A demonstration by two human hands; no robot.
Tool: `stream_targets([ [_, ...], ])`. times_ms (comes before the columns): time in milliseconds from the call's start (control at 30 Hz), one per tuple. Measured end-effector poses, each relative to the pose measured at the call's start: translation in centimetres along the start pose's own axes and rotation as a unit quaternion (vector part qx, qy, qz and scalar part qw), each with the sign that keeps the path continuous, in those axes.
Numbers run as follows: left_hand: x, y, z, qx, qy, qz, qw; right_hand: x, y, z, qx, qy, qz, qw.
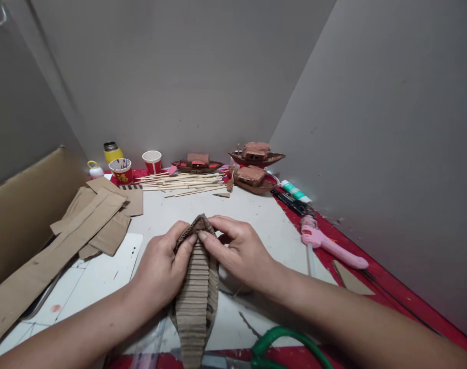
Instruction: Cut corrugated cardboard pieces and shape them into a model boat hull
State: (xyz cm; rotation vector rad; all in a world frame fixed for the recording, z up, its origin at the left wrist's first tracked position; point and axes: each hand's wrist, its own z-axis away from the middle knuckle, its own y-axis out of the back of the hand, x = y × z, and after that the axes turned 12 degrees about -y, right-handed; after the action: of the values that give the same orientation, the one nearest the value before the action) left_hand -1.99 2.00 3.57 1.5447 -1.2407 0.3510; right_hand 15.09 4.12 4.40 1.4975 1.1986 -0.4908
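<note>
Between my hands is a cardboard model boat (195, 292), its narrow far end pointing away from me and its inside lined with a ribbed corrugated strip. My left hand (162, 261) pinches the left wall near that far tip, thumb on the inside. On the other side, my right hand (237, 248) grips the right wall, its thumb pressed inside close to the left thumb. Both thumbs nearly meet at the tip. Fingers behind the walls are partly hidden.
Cardboard pieces (106, 225) lie at left. Bamboo sticks (183, 182), a paper cup (152, 161) and finished brown boats (256, 154) stand at the back. A pink glue gun (333, 243) rests at right; green-handled scissors (290, 335) lie in front. Grey walls enclose the table.
</note>
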Motion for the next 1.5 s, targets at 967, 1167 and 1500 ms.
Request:
stream_targets([
  [967, 0.4, 0.9, -1.0, -0.028, 0.017, 0.054, 0.998, 0.2, 0.9, -1.1, -0.041, -0.011, -0.009, 0.999],
  [1167, 0.4, 0.4, -0.3, -0.028, 0.014, -0.01, 0.999, 0.4, 0.2, -0.6, -0.021, -0.025, -0.041, 0.999],
  [1500, 0.6, 1.4, -1.0, -0.051, 0.022, 0.018, 0.998, 0.2, 0.8, -0.9, -0.046, -0.034, -0.065, 0.996],
])
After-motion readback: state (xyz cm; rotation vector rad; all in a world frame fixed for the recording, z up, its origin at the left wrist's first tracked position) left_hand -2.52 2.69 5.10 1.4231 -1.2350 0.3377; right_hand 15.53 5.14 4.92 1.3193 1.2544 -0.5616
